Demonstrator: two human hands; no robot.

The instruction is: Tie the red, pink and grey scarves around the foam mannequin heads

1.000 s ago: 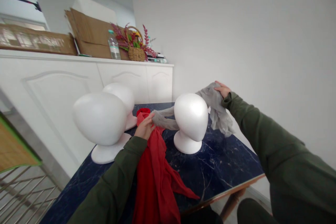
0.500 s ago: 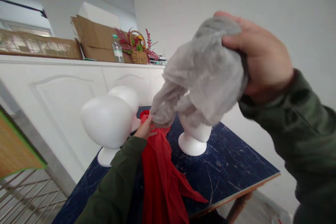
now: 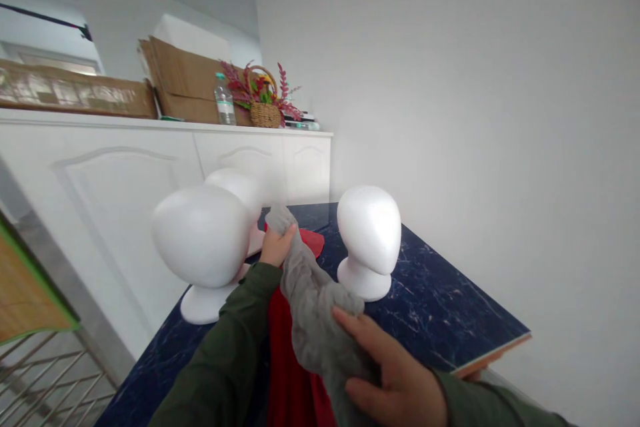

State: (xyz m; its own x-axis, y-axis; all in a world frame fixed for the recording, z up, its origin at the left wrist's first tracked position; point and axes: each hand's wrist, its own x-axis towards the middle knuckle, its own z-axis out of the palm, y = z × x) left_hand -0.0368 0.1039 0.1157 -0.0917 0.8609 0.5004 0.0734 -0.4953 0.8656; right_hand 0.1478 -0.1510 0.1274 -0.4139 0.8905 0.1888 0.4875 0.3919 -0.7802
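Observation:
A bunched grey scarf [image 3: 313,307] stretches from the table's middle down toward me. My left hand [image 3: 277,245] is closed around its far end. Lower down, my right hand [image 3: 395,377] holds the near part, fingers curved over the cloth; the cloth's lower end leaves the view. Beneath the grey cloth lies a red scarf [image 3: 285,360], partly covered. To the right stands a white mannequin head [image 3: 370,230], bare and upright. On the left, a second white mannequin head [image 3: 203,237] stands near my left forearm, and a third mannequin head [image 3: 237,185] is partly hidden behind it.
The dark blue marbled table [image 3: 450,300] meets a white wall at the right. Behind it runs a white cabinet [image 3: 120,173] with cardboard boxes [image 3: 190,83], a plastic bottle [image 3: 225,100] and a flower basket [image 3: 265,113] on top. A metal rack [image 3: 55,373] stands at lower left.
My right hand has come down from the upper right toward me, drawing the raised grey scarf down over the red one. The right mannequin head is uncovered to view. My left hand stays near its place.

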